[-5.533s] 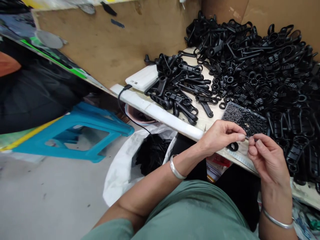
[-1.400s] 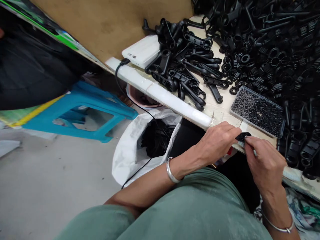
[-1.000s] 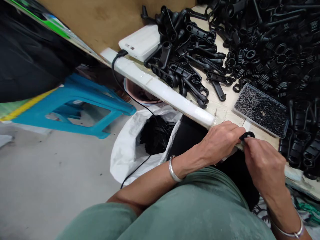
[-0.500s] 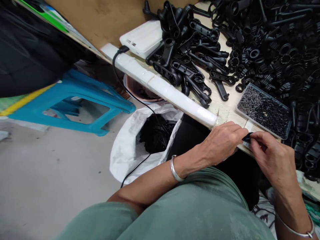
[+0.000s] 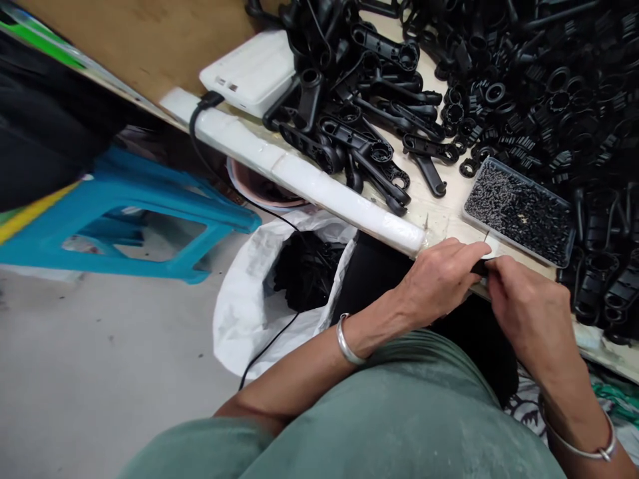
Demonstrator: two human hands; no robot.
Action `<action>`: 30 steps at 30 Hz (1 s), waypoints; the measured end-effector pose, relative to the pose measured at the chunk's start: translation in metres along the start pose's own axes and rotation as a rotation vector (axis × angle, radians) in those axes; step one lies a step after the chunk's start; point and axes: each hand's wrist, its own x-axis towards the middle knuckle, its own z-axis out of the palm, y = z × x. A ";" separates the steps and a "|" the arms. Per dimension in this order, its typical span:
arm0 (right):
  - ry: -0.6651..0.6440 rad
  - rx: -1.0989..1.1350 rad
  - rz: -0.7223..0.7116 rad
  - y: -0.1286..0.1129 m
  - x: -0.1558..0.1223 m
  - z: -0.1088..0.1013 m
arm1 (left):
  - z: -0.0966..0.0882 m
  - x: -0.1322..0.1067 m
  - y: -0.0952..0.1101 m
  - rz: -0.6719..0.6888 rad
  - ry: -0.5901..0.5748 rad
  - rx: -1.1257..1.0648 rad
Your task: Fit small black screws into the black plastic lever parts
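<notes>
My left hand (image 5: 436,279) and my right hand (image 5: 524,313) meet at the near edge of the worktable (image 5: 449,216), fingers pinched together on a small black plastic part (image 5: 479,267) that is mostly hidden between them. Just behind the hands lies a shallow clear tray of tiny black screws (image 5: 519,209). Long black plastic handle pieces (image 5: 359,130) lie in a loose group on the left of the table. A big heap of black plastic parts and rings (image 5: 539,86) covers the back and right.
A white power bank (image 5: 249,70) with a black cable (image 5: 219,179) sits at the table's left end beside a white padded edge strip (image 5: 309,186). Below hangs a white sack of black parts (image 5: 294,279). A blue plastic stool (image 5: 134,219) stands on the grey floor.
Earlier both hands pinched something tiny near the screw tray. Since then they hold a small black ring part at the table edge, and my right hand has closed further over it.
</notes>
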 end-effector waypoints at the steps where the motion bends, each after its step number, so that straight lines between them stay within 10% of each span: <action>1: 0.013 0.144 0.041 0.008 -0.002 0.002 | 0.001 -0.001 0.000 -0.006 0.013 -0.010; 8: 0.392 0.965 0.627 0.019 -0.023 0.012 | 0.003 -0.007 0.007 0.034 0.209 -0.037; 14: 0.256 1.389 0.694 0.005 -0.021 0.018 | 0.002 -0.006 0.019 0.080 0.304 -0.054; 30: 0.295 1.618 0.963 -0.008 -0.001 0.018 | 0.006 -0.010 0.025 0.106 0.329 -0.097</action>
